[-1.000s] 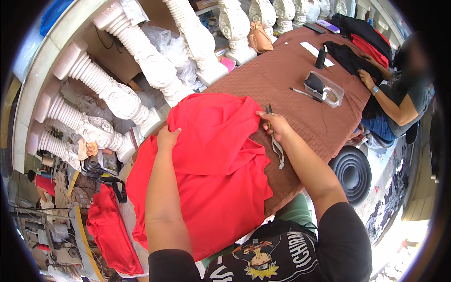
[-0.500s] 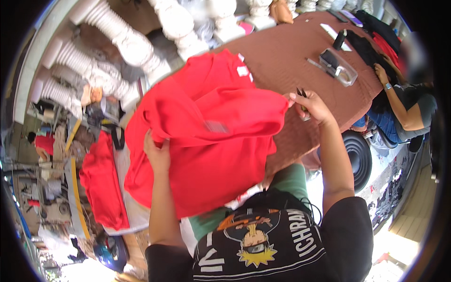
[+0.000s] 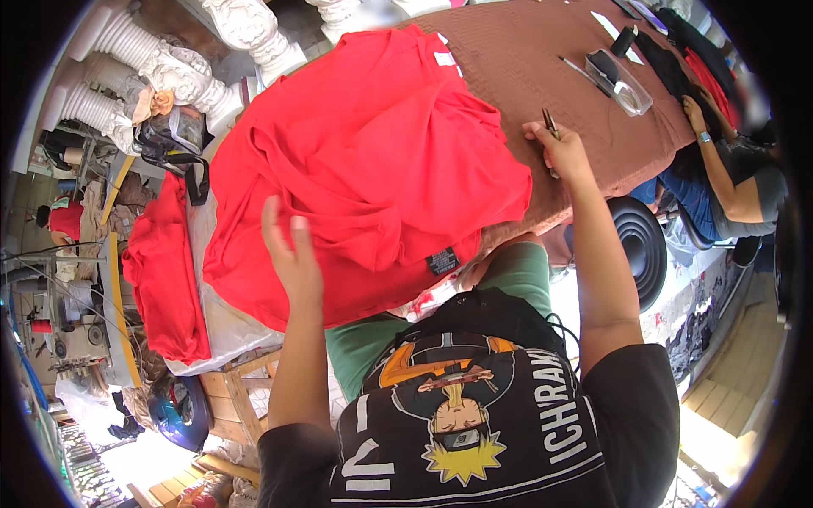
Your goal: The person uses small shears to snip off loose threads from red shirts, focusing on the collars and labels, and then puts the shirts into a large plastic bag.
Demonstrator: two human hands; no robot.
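A red garment (image 3: 364,169) lies bunched and wrinkled across the brown cloth-covered table (image 3: 500,59). Near its front hem a small black label (image 3: 442,261) faces up, and a white tag (image 3: 445,59) shows at the far edge. My left hand (image 3: 292,258) is over the garment's left part, fingers apart and holding nothing. To the right of the cloth, above the table, my right hand (image 3: 565,154) is closed around small thread snips (image 3: 550,124), whose dark pointed tips stick out past the fingers. Part of the tool is hidden in the palm.
Another red garment (image 3: 161,279) lies at the left. On the table's right stand a clear plastic case (image 3: 629,96) and a black cylinder (image 3: 624,41). At the right a co-worker's arm (image 3: 716,173) rests by dark cloth. White balusters (image 3: 246,30) line the far side.
My left hand has let go of the red garment and opened. The lifted fold has dropped onto the table, showing the black label. My right hand has left the fabric, still gripping the snips.
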